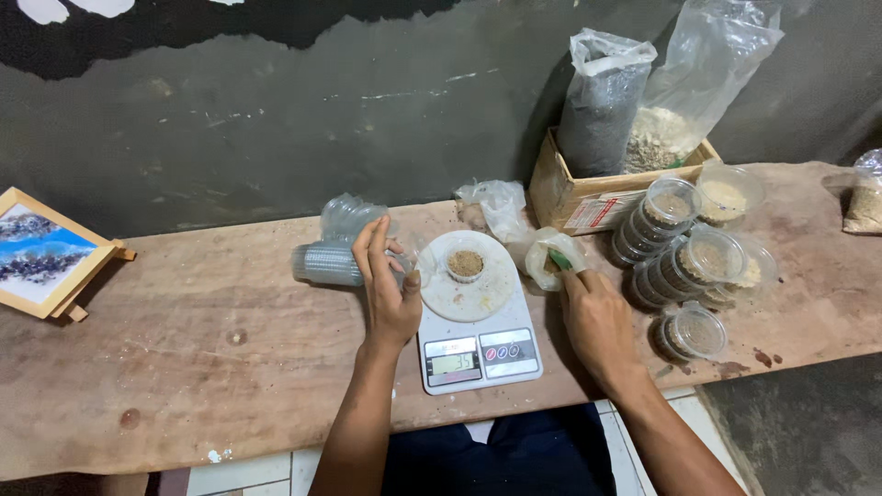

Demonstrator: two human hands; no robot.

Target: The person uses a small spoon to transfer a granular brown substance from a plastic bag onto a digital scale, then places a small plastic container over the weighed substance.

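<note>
A white digital kitchen scale (478,342) stands at the near edge of the wooden bench (184,349). On its round platform sits a small clear cup (465,264) filled with brownish granules. My left hand (386,285) rests just left of the scale and pinches a clear plastic lid (411,266) between thumb and fingers. My right hand (595,317) lies to the right of the scale. It holds a small green scoop (559,260) dipped into an open clear plastic bag (549,257).
Stacks of empty clear cups (335,248) lie behind my left hand. Lidded filled cups (680,262) lie in rows right of the bag. A cardboard box (588,188) with two large bags stands at the wall. A small framed picture (41,253) sits far left.
</note>
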